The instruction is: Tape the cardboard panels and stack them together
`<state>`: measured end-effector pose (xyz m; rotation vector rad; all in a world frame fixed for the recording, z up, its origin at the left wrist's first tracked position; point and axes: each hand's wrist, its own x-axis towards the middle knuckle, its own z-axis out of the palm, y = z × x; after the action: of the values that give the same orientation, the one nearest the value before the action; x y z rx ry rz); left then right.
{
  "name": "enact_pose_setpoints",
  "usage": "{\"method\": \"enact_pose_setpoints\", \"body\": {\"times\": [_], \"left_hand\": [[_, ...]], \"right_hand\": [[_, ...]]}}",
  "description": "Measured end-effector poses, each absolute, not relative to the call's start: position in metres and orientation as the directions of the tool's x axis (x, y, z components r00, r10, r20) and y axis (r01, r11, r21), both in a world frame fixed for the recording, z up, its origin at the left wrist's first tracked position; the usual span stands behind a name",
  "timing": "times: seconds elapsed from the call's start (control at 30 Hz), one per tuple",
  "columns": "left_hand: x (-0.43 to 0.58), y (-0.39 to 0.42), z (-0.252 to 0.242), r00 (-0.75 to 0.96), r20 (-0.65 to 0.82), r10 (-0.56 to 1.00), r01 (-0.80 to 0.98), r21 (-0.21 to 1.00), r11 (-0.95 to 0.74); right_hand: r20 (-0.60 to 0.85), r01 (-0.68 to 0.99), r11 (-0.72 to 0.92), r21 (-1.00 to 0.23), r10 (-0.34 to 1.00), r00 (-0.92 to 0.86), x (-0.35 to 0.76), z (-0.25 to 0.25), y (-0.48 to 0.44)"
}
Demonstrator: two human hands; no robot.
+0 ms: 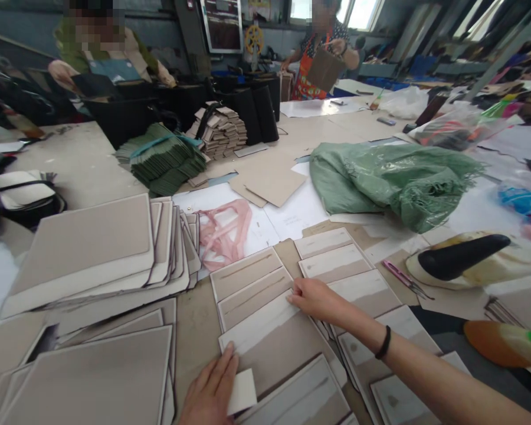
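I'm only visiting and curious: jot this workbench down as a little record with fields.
Left hand: on the left edge of a pale-banded panel, beside a cream card
Right hand: at that panel's far-right corner; grip unclear
Left side: stacked panels
Right side: pink-handled snips
Farther off: green sack, pink strips
Background: person in an orange apron holding a brown piece

I count two hands of mine, left hand (210, 386) and right hand (314, 298), one wristband (384, 343), two rows of panels (269, 339), one green sack (371, 174), one pink strip (230, 224), one pair of snips (400, 275), one green bundle (168, 159), one tan bundle (223, 131), at least two loose boards (278, 183), two co-workers (115, 68) and one yellow wheel (253, 39).
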<state>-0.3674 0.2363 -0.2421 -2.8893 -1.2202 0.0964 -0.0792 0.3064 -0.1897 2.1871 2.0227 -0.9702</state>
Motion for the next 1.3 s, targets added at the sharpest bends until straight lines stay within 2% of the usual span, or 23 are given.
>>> {"method": "enact_pose_setpoints", "body": {"times": [0.4,0.5,0.57,0.67,0.73,0.77,0.83,0.87,0.93,1.0,1.03,1.1,1.17,1.23,1.3], "left_hand": [[-0.345,0.235,-0.206,0.544,-0.27,0.794,0.839,0.174,-0.515],[-0.344,0.235,-0.201,0.514,-0.282,0.81,0.856,0.229,-0.464],[-0.347,0.235,-0.201,0.524,-0.244,0.816,0.84,0.307,-0.447],[-0.354,0.239,-0.202,0.529,-0.137,0.837,0.752,0.533,-0.388],[-0.358,0.242,-0.194,0.433,-0.096,0.896,0.669,0.701,-0.248],[-0.358,0.243,-0.187,0.333,-0.128,0.934,0.616,0.78,-0.112],[-0.355,0.244,-0.168,0.124,-0.331,0.936,0.406,0.877,0.256],[-0.351,0.244,-0.157,0.069,-0.469,0.88,0.23,0.866,0.444],[-0.341,0.243,-0.137,0.175,-0.628,0.758,-0.078,0.759,0.646],[-0.33,0.242,-0.124,0.309,-0.639,0.705,-0.186,0.686,0.703],[-0.325,0.242,-0.121,0.346,-0.634,0.691,-0.187,0.675,0.713],[-0.317,0.24,-0.118,0.4,-0.634,0.662,-0.148,0.668,0.729],[-0.313,0.239,-0.118,0.441,-0.631,0.638,-0.147,0.651,0.745],[-0.311,0.239,-0.119,0.474,-0.625,0.62,-0.21,0.604,0.769],[-0.313,0.24,-0.121,0.505,-0.623,0.597,-0.302,0.52,0.799]], "right_hand": [[-0.447,0.94,-0.131,-0.315,0.894,-0.025,-0.087,-0.181,0.305],[-0.442,0.951,-0.119,-0.287,0.897,-0.021,-0.09,-0.181,0.305],[-0.439,0.958,-0.117,-0.26,0.898,-0.009,-0.092,-0.18,0.304],[-0.436,0.971,-0.124,-0.203,0.899,0.023,-0.093,-0.176,0.303],[-0.42,0.979,-0.129,-0.16,0.906,0.051,-0.093,-0.169,0.3],[-0.405,0.981,-0.131,-0.142,0.912,0.063,-0.094,-0.164,0.298],[-0.364,0.986,-0.112,-0.127,0.929,0.059,-0.099,-0.153,0.292],[-0.343,0.98,-0.084,-0.18,0.939,0.018,-0.103,-0.147,0.289],[-0.308,0.893,-0.026,-0.448,0.943,-0.126,-0.118,-0.136,0.282],[-0.266,0.618,-0.044,-0.785,0.925,-0.272,-0.137,-0.13,0.274],[-0.261,0.433,-0.102,-0.896,0.908,-0.326,-0.147,-0.128,0.27],[-0.296,0.137,-0.263,-0.955,0.868,-0.399,-0.165,-0.128,0.264],[-0.343,0.002,-0.376,-0.927,0.843,-0.414,-0.175,-0.131,0.261],[-0.359,0.022,-0.377,-0.926,0.86,-0.364,-0.176,-0.133,0.261],[-0.329,0.115,-0.309,-0.944,0.892,-0.311,-0.171,-0.133,0.263]]}}
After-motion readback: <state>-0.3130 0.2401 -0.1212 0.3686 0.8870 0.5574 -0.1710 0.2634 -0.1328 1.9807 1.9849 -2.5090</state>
